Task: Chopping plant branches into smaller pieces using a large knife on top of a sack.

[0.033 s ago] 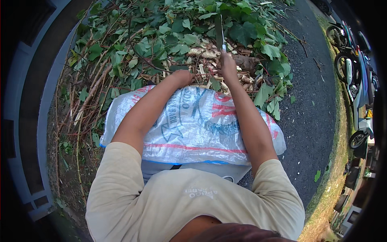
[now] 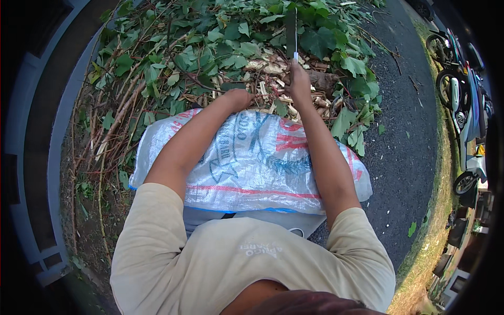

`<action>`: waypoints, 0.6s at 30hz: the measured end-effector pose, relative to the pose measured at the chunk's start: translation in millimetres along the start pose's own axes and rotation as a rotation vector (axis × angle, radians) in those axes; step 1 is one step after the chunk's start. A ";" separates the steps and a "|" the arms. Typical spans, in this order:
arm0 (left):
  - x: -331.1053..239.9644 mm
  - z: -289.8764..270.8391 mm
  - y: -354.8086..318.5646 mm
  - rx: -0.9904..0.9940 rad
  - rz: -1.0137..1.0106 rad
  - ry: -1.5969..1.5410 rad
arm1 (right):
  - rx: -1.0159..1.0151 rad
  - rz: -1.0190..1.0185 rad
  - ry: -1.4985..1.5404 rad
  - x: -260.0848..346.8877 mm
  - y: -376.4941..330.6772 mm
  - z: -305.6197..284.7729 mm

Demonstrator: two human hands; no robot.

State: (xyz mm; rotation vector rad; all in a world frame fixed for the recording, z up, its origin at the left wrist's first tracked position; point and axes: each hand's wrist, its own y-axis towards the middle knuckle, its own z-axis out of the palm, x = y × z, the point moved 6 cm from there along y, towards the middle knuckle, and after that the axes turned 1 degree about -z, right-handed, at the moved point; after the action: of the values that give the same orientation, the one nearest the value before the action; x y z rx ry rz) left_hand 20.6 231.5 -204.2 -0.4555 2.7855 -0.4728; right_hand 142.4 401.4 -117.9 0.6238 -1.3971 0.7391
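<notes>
My right hand point(image 2: 298, 84) grips the handle of a long dark-bladed knife point(image 2: 291, 31), which points up and away over the pile. My left hand point(image 2: 239, 98) is curled into a fist at the near edge of the pile, around what looks like a thin branch point(image 2: 202, 81); leaves hide its fingertips. Between the hands lie several pale chopped wood pieces point(image 2: 268, 71). A white woven sack point(image 2: 252, 163) with blue and red print is spread under both forearms.
A big heap of leafy green branches point(image 2: 210, 37) fills the ground ahead. Dry twigs point(image 2: 113, 121) trail off to the left beside a grey kerb point(image 2: 55, 157). Dark asphalt point(image 2: 407, 147) runs on the right, with parked motorbikes point(image 2: 462, 79) beyond a grass strip.
</notes>
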 end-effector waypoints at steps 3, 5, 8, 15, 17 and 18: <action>-1.2 -5.1 3.4 -0.052 0.003 -0.006 | 0.060 -0.267 0.171 45.7 -11.2 15.6; 5.2 -10.3 6.0 -0.142 -0.010 -0.003 | 0.072 -0.285 0.062 33.4 -14.0 21.5; -15.9 -37.0 0.4 -0.287 0.036 0.091 | 0.054 -0.277 -0.106 -12.7 -4.0 5.6; -7.5 -0.4 17.5 -0.190 0.067 0.183 | 0.097 0.261 -0.565 -100.6 21.2 -26.2; -5.5 -10.7 17.6 -0.187 -0.018 0.149 | 0.053 0.199 -0.652 -113.0 28.8 -37.1; -6.5 -14.4 14.8 -0.187 -0.018 0.147 | 0.016 0.134 -0.732 -113.0 31.4 -40.3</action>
State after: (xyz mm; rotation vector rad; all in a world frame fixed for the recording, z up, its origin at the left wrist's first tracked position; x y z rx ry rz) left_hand 18.1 250.9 -195.1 -0.5048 2.9846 -0.2596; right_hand 141.1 442.1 -235.1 0.8677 -2.1204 0.6514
